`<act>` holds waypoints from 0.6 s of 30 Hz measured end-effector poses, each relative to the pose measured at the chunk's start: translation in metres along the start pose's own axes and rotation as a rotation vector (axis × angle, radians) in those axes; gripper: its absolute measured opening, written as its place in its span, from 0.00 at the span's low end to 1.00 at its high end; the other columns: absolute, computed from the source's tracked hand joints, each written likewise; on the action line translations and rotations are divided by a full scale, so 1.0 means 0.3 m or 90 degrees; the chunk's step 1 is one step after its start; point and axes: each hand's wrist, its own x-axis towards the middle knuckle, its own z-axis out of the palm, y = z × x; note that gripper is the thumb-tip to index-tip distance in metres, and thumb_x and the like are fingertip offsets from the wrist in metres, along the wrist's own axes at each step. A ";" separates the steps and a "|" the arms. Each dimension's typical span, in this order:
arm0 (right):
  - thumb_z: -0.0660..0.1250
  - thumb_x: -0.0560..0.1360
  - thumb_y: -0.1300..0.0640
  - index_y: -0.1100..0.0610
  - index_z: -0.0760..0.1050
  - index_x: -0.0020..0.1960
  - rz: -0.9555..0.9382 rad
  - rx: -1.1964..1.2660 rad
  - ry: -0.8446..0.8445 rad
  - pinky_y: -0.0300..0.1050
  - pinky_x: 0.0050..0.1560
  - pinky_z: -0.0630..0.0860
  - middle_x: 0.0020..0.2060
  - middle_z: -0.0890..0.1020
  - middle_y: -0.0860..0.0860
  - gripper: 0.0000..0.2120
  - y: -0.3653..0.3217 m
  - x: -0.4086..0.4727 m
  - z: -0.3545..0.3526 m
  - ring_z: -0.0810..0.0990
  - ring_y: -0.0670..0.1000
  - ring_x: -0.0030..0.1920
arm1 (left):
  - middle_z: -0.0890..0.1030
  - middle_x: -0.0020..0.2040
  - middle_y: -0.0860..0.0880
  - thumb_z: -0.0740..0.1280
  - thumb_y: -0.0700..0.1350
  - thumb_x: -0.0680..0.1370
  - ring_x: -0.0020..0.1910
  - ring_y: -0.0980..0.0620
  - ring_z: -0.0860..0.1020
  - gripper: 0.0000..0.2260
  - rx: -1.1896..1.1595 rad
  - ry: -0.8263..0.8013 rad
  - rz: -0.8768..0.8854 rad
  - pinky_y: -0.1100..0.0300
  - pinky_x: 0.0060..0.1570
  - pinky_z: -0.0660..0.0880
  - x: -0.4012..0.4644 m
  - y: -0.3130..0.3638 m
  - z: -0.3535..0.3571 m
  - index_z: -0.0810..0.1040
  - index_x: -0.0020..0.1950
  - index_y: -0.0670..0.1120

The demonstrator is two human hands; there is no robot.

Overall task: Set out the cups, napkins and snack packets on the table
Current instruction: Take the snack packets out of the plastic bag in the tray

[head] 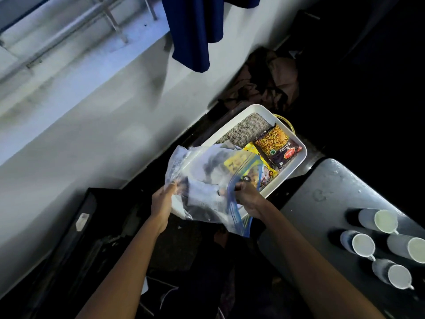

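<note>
Both of my forearms are reaching up from the bottom of the frame toward the centre. My left hand (163, 204) is pinching the left edge of a clear zip bag (207, 187), fingers curled onto the plastic. My right hand (247, 195) is clenching the bag's blue zip edge on the right side. White folded paper, probably napkins (202, 194), is showing through the plastic, though I cannot tell how many. I am holding the bag over the near end of a white tray (296, 163) sitting just right of centre. Inside the tray, a dark snack packet (277, 145) printed "MIXTURE" is lying against the right wall, and a yellow packet (239, 161) is lying beside it, partly behind the bag. A grey woven mat (247, 128) is lining the tray's far end. Four white cups (386, 221) are standing together on the grey table (322, 192) at the lower right. A blue curtain (195, 31) is hanging at the top centre.
</note>
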 end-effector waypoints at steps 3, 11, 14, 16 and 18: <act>0.73 0.68 0.68 0.62 0.79 0.38 -0.030 0.060 -0.003 0.45 0.41 0.78 0.34 0.81 0.53 0.05 -0.014 -0.026 -0.002 0.79 0.52 0.37 | 0.83 0.31 0.54 0.66 0.44 0.77 0.30 0.59 0.81 0.06 -0.025 0.022 0.018 0.68 0.30 0.76 -0.006 -0.003 -0.022 0.81 0.46 0.43; 0.70 0.72 0.65 0.58 0.74 0.41 -0.150 0.151 0.090 0.46 0.40 0.78 0.35 0.80 0.52 0.06 -0.060 -0.097 -0.045 0.79 0.50 0.37 | 0.83 0.30 0.54 0.66 0.41 0.74 0.30 0.60 0.79 0.13 -0.177 0.207 -0.031 0.67 0.31 0.76 0.014 -0.017 -0.158 0.80 0.55 0.36; 0.71 0.72 0.63 0.57 0.75 0.45 -0.224 0.132 0.166 0.42 0.41 0.79 0.38 0.83 0.50 0.05 -0.060 -0.108 -0.074 0.81 0.47 0.40 | 0.84 0.35 0.50 0.66 0.41 0.73 0.34 0.57 0.77 0.12 -0.206 0.273 -0.048 0.65 0.36 0.75 0.019 -0.031 -0.223 0.81 0.53 0.38; 0.71 0.72 0.62 0.56 0.75 0.50 -0.271 0.048 0.222 0.38 0.43 0.78 0.42 0.81 0.49 0.08 -0.048 -0.107 -0.080 0.80 0.43 0.43 | 0.85 0.37 0.48 0.64 0.40 0.75 0.35 0.55 0.78 0.08 -0.238 0.279 -0.054 0.60 0.42 0.76 0.016 -0.041 -0.256 0.79 0.50 0.39; 0.71 0.72 0.62 0.55 0.75 0.53 -0.344 -0.086 0.277 0.32 0.45 0.75 0.43 0.80 0.44 0.11 -0.025 -0.104 -0.059 0.79 0.38 0.43 | 0.85 0.40 0.49 0.62 0.39 0.76 0.37 0.53 0.79 0.07 -0.256 0.281 -0.053 0.60 0.43 0.76 0.013 -0.053 -0.276 0.77 0.52 0.40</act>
